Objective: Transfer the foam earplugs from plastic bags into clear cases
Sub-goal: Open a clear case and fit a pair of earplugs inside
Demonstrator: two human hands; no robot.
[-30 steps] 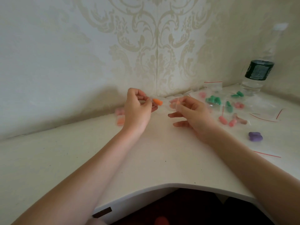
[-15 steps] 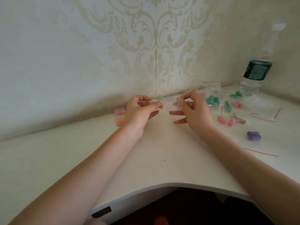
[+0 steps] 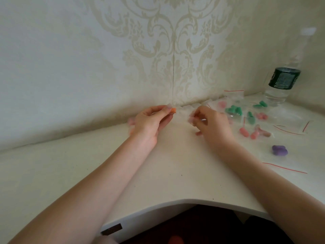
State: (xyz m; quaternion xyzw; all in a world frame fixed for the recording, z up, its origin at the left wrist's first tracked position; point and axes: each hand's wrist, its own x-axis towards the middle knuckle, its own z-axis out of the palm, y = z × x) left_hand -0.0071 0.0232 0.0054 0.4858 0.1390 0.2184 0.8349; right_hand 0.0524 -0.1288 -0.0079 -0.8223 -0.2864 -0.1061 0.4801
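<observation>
My left hand (image 3: 151,120) pinches an orange foam earplug (image 3: 173,110) between thumb and fingers, close to the wall. Just right of it, my right hand (image 3: 211,124) pinches a small clear piece (image 3: 192,117); whether that is a bag or a case I cannot tell. More clear plastic (image 3: 182,110) lies between the two hands at the wall's foot. To the right lie bags with green earplugs (image 3: 233,110), pink earplugs (image 3: 244,132) and purple earplugs (image 3: 279,150).
A clear water bottle (image 3: 283,80) with a dark label stands at the back right corner. Flat clear bags with red zip strips (image 3: 284,167) lie along the right side. Pinkish blurred earplugs (image 3: 131,121) sit behind my left hand. The white table's curved front edge (image 3: 175,201) is near me.
Both hands sank toward the table and the wall. The orange earplug, held up a second ago, now sits low between my left fingertips beside the clear plastic.
</observation>
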